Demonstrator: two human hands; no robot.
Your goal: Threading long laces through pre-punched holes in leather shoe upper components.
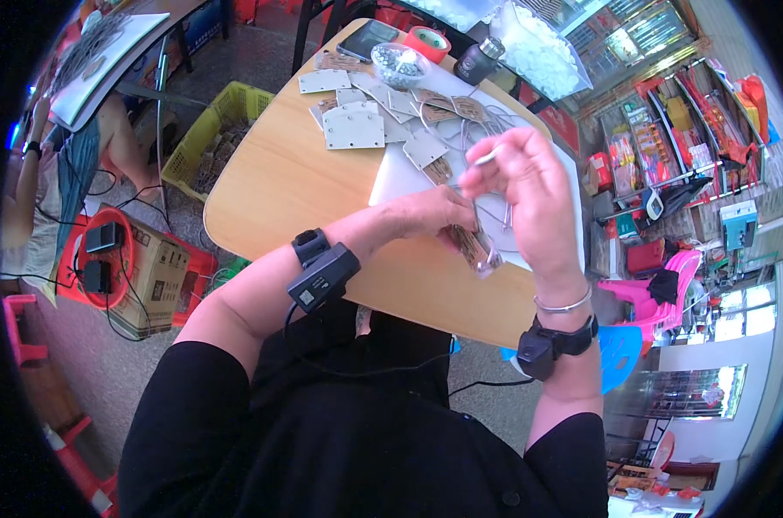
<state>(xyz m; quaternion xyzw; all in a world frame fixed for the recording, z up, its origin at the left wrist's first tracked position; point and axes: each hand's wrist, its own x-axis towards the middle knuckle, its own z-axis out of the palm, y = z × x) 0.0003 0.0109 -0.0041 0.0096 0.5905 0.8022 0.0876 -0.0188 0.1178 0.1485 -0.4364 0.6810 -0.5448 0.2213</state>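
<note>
My left hand [439, 211] is at the near part of the wooden table, its fingers closed on a small brown-patterned card [475, 252] that sticks out below them. Raised just to the right of it is my right hand [534, 186], fingers bent and thumb and fingertips drawn together. A small pale bit shows at those fingertips, too small to name. Beyond both hands lie several pale cards [354, 126] with small dots or holes, loosely heaped. Thin grey cords [499, 121] run from the cards across a white sheet [389, 181].
At the table's [270, 173] far end are a clear bowl [400, 66] of small silvery pieces, a red tape roll [427, 43], a phone [368, 39] and a dark bottle [479, 60]. A yellow crate [184, 160] stands left, near another person's leg. A pink chair [668, 293] is at right.
</note>
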